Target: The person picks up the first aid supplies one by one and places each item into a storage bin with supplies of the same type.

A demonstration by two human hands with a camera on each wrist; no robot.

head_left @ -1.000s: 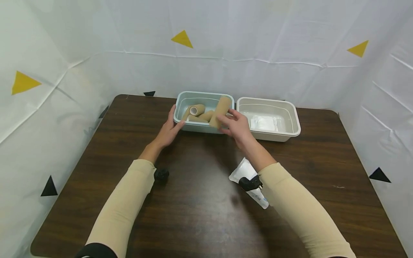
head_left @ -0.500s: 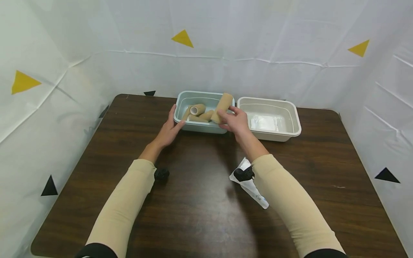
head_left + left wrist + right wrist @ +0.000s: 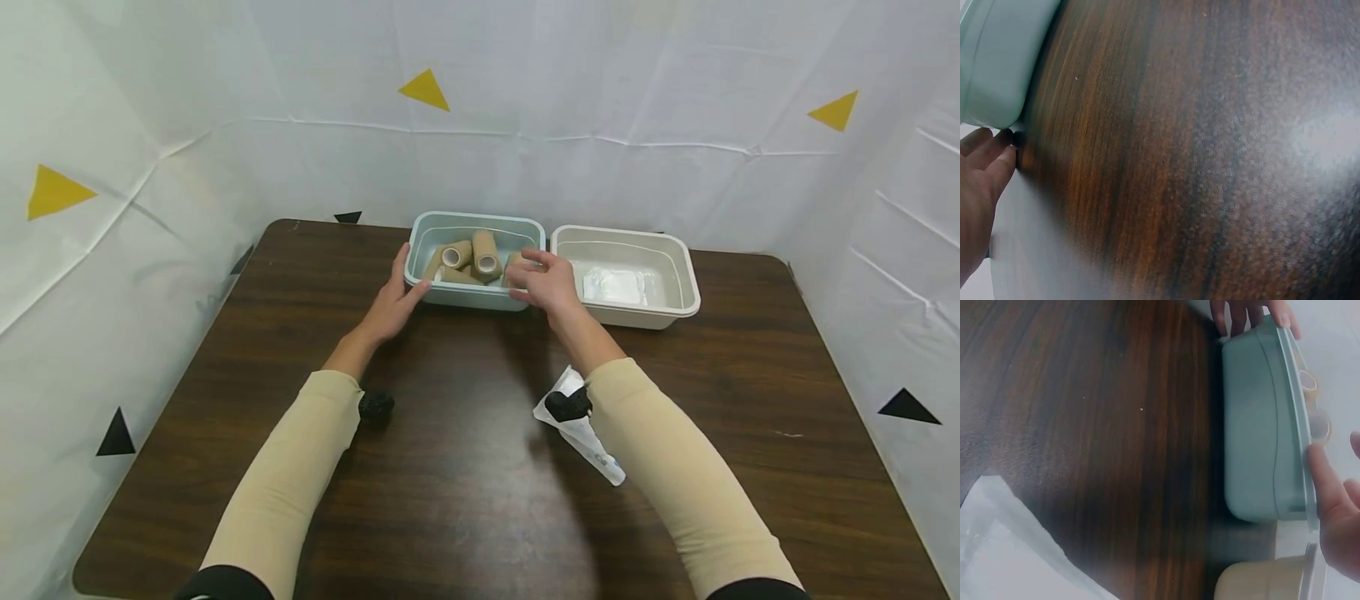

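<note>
Several tan rolls with pale hollow ends lie in the light blue-green bin [image 3: 474, 297] at the back of the table. One roll [image 3: 486, 250] rests on top of others, its open end facing me. My left hand [image 3: 390, 300] rests against the bin's left end, fingers fairly straight, thumb at the front rim; the left wrist view shows its fingertips at the bin's corner. My right hand [image 3: 551, 287] is over the bin's right end, thumb near the front rim. Its fingers are just beside another roll [image 3: 514, 268] and partly cover it; no grip on it shows.
A beige bin [image 3: 637, 317] stands right of the blue-green one, with a flat white packet [image 3: 613, 286] inside. A white packet [image 3: 585, 446] with faint blue print lies on the dark wood table [image 3: 450, 500], partly under my right forearm. White sheeting [image 3: 570, 183] closes off the back.
The tan roll my right hand held tilted over the bin has left its fingers. A roll now rests on top in the middle of the pile. My left hand has stayed in place.
</note>
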